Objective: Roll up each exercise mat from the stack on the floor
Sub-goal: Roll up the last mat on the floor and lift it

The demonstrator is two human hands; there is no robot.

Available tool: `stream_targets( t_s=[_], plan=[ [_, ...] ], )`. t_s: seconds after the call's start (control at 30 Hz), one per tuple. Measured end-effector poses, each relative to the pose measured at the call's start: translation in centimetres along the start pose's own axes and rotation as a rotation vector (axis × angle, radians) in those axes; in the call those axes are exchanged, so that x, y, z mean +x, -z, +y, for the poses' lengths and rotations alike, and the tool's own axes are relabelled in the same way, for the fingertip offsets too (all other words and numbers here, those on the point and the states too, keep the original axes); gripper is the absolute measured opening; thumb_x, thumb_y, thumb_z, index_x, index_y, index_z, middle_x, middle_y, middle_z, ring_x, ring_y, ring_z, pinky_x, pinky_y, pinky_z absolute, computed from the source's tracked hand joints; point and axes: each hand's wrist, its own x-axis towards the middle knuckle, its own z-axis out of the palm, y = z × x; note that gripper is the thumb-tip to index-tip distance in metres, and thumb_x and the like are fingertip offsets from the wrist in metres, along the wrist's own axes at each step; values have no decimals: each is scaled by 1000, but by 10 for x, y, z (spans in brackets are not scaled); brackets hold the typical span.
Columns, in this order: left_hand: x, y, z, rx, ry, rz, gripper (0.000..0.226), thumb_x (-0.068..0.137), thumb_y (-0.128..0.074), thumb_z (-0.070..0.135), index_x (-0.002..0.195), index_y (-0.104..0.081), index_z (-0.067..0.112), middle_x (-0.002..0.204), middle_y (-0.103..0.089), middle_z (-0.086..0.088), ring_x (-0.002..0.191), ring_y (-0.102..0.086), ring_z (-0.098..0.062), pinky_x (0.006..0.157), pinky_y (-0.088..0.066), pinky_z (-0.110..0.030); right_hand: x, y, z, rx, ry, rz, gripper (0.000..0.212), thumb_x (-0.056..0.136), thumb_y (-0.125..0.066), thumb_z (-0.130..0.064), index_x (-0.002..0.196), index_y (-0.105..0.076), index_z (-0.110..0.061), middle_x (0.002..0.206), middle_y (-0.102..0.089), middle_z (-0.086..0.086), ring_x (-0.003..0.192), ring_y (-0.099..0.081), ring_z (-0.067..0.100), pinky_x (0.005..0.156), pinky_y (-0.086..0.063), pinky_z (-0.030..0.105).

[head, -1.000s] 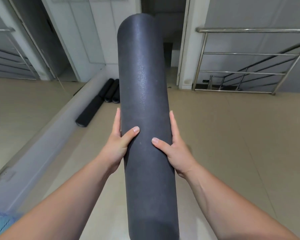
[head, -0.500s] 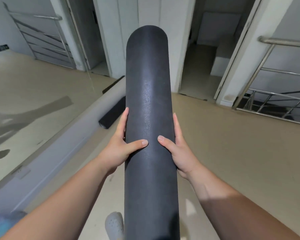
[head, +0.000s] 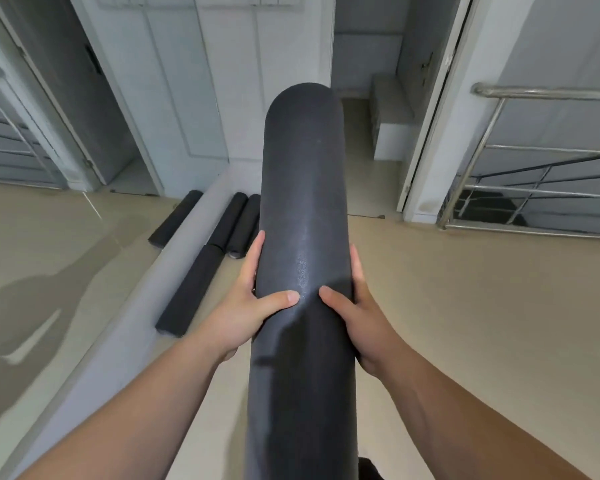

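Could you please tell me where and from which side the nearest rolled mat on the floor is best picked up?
Probably around its middle, reaching down from the open-floor side. The nearest rolled mat is a long cylinder lying flat close along the grey ledge, which blocks that flank; a mid-length grip should keep it level. The carried mat needs setting down first.

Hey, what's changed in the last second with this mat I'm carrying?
The rolled mat has been carried nearer to the other rolled mats, which now look larger and lower in view. Nothing was taken up or let go: the left hand and right hand grip it as before.
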Motion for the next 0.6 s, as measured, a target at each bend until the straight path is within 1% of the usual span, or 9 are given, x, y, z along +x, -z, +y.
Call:
stream_targets(
  t_s=[0.03,0.07,0.13,0.2,0.27,0.37,0.43,0.5,0.6],
  plan=[
    [25,13,-2,14,8,4,102,89,-76,7,154,-13,55,126,-59,42,120,-60,6,89,-54,-18,28,-1,3,3,-5,3,80,99,-68,-18,143,-26,-70,142,-59,-27,127,-61,4,98,-56,28],
    [51,26,-3,35,11,20,104,86,-80,14,155,-14,55,131,-57,39,123,-59,5,95,-53,-22,58,-1,7,4,-5,-2,78,98,-69,-20,142,-28,-70,143,-58,-24,128,-62,6,100,-55,30],
    [100,51,-4,71,15,62,110,75,-85,30,154,-15,60,144,-51,31,129,-55,1,107,-49,-32,122,-4,14,13,-7,-29,72,98,-69,-21,139,-34,-69,144,-59,-21,128,-62,9,103,-54,34],
    [148,78,-4,65,29,111,109,70,-84,36,151,-17,64,149,-47,26,131,-55,-2,110,-47,-37,186,-8,19,28,-17,-69,71,97,-70,-23,140,-35,-67,144,-58,-21,129,-61,8,106,-53,35],
    [186,104,-2,58,38,147,108,70,-84,37,151,-17,64,151,-47,24,132,-55,-4,110,-47,-39,239,-17,20,35,-44,-98,73,94,-74,-28,138,-32,-70,145,-57,-23,129,-61,6,108,-52,35],
    [232,150,3,29,47,201,107,69,-86,38,149,-20,66,153,-47,18,133,-55,-8,111,-46,-42,310,-38,19,43,-97,-158,89,86,-79,-38,150,-23,-65,148,-54,-21,129,-60,5,109,-51,36],
    [260,181,4,-1,56,231,107,68,-88,37,147,-23,67,152,-49,17,132,-57,-9,110,-47,-43,353,-55,21,34,-116,-182,94,85,-79,-37,156,-21,-59,148,-54,-21,127,-61,3,107,-52,33],
    [287,213,1,-37,59,236,110,67,-89,33,149,-23,65,151,-51,15,130,-58,-11,110,-48,-43,393,-72,26,19,-121,-185,93,90,-77,-32,158,-18,-57,146,-55,-22,126,-62,3,105,-53,31],
    [334,262,-12,-74,64,201,113,66,-90,28,151,-23,62,148,-55,10,129,-60,-14,110,-47,-45,452,-96,43,7,-120,-146,95,87,-80,-35,157,-20,-59,145,-56,-20,126,-63,7,106,-54,38]
  ],
)
